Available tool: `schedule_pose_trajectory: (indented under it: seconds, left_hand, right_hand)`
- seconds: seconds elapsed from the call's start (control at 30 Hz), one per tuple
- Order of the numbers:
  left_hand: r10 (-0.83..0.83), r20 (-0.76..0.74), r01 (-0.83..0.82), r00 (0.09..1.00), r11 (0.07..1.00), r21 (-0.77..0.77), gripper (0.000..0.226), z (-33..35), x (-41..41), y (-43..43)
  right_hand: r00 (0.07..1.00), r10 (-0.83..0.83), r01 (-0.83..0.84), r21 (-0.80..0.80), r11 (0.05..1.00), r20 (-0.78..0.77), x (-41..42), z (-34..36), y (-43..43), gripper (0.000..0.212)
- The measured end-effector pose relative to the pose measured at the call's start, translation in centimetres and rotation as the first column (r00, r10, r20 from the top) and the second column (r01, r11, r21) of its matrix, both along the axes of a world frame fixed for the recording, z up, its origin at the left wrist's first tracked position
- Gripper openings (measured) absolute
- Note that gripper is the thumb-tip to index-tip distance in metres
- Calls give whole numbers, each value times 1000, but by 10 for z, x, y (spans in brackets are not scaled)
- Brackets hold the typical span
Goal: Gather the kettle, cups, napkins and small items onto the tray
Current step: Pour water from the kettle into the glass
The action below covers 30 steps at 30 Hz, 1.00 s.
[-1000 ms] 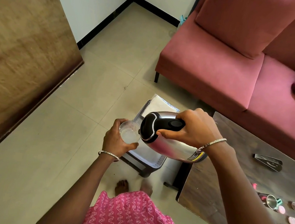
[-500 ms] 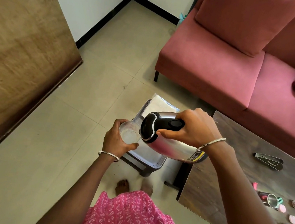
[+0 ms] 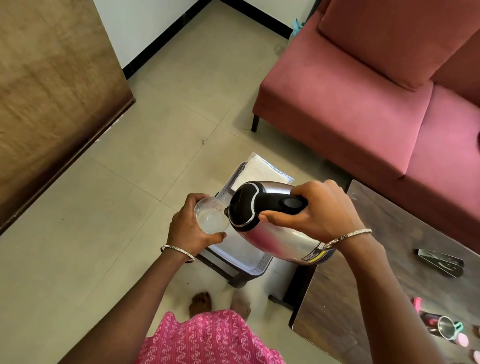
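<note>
My right hand grips the black handle of a steel kettle, tilted with its spout at the rim of a clear cup. My left hand holds that cup from below; pale liquid shows inside. Both are above a white tray that rests on a small dark stool. White napkins lie at the tray's far end. Small pink and white items and a little metal strainer lie on the dark table at the right.
A dark wooden table stands at the right with a metal napkin holder on it. A red sofa is behind it. A brown wooden panel fills the left. My bare feet stand on the tiled floor.
</note>
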<state>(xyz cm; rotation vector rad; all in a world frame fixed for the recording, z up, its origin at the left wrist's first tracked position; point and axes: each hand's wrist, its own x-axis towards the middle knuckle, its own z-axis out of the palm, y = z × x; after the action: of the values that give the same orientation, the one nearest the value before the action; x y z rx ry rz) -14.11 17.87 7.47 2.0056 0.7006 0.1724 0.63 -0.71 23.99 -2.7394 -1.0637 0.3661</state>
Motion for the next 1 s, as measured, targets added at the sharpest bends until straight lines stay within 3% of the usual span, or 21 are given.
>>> schedule_pose_trajectory:
  seconds: [0.2,0.43,0.63,0.73,0.83,1.0]
  left_hand:
    - [11,1,-11,1000,1000,-17,88,-6,1,4]
    - [42,-31,-42,999,999,-4,87,-16,-3,16]
    - [54,-70,-53,996,999,12,87,-29,-11,29]
    - [77,-87,-77,993,997,11,86,-39,-15,31]
    - [91,-87,-92,992,996,-3,86,-49,-17,31]
    - [82,-105,-83,991,997,-2,87,-64,-19,32]
  right_hand:
    - [972,-109,150,191,970,-208,5,-25,-18,81]
    - [825,-315,503,355,788,-469,-8,-88,-26,43]
    - [621,-508,761,304,573,-597,-24,-173,-10,67]
    - [551,-542,815,270,513,-635,-30,-206,4,54]
    - [474,-545,866,253,432,-691,-37,-234,18,54]
    - [460,-525,876,272,397,-716,-47,-258,34,45]
